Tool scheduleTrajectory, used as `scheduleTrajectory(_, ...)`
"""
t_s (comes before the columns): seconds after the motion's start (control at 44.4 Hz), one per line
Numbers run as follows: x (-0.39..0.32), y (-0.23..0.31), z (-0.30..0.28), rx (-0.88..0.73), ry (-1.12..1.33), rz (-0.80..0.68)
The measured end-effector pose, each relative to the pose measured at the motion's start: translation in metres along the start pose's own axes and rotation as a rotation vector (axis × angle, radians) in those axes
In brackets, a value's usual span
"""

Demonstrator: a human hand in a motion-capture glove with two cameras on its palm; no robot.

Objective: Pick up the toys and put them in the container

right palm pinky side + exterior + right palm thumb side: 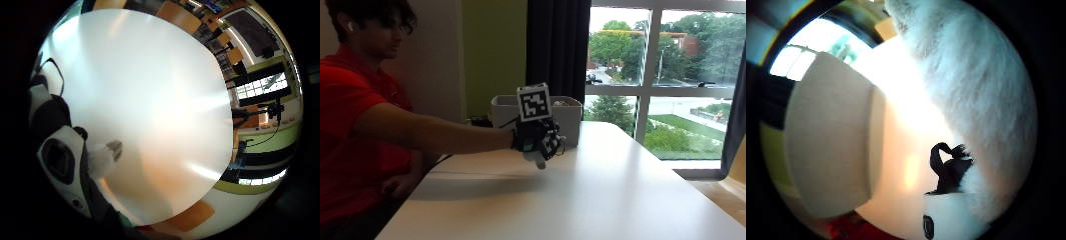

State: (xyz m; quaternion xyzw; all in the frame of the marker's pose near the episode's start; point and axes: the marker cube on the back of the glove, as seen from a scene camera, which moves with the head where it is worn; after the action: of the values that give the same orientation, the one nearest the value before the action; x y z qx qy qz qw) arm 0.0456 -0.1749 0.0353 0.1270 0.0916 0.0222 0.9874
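Note:
In the outside view my gloved right hand (534,137) is held out above the white table (586,200), just in front of the white container (569,117). Its fingers are curled round a white fluffy toy (538,160), whose end hangs below the hand. That toy's fur (971,90) fills much of the thumb side palm view, with the container (831,145) on the table beside it. A small white part of the toy (106,158) shows in the little finger side palm view, over the bare tabletop (140,100).
Something white (563,102) lies inside the container, at its rim. The container stands at the table's far end near a dark curtain (556,45) and a large window (666,75). The person's other hand (398,186) rests below the table's near left edge.

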Motion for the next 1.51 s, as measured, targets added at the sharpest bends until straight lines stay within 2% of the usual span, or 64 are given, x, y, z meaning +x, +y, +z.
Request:
scheduleTrajectory(0.09, -0.003, -0.001, -0.040, 0.061, -0.042, -0.011)
scheduleTrajectory(0.292, -0.041, -0.001, -0.140, 0.192, -0.121, -0.188)
scheduleTrajectory(0.585, -0.111, -0.013, -0.236, 0.273, -0.149, -0.248)
scheduleTrajectory(0.697, -0.154, -0.019, -0.241, 0.246, -0.162, -0.244)
scheduleTrajectory(0.81, -0.198, -0.020, -0.232, 0.206, -0.170, -0.322)
scheduleTrajectory(1.057, -0.268, -0.020, -0.207, 0.134, -0.186, -0.372)
scheduleTrajectory(1.507, -0.291, -0.012, -0.153, -0.199, -0.163, -0.428)
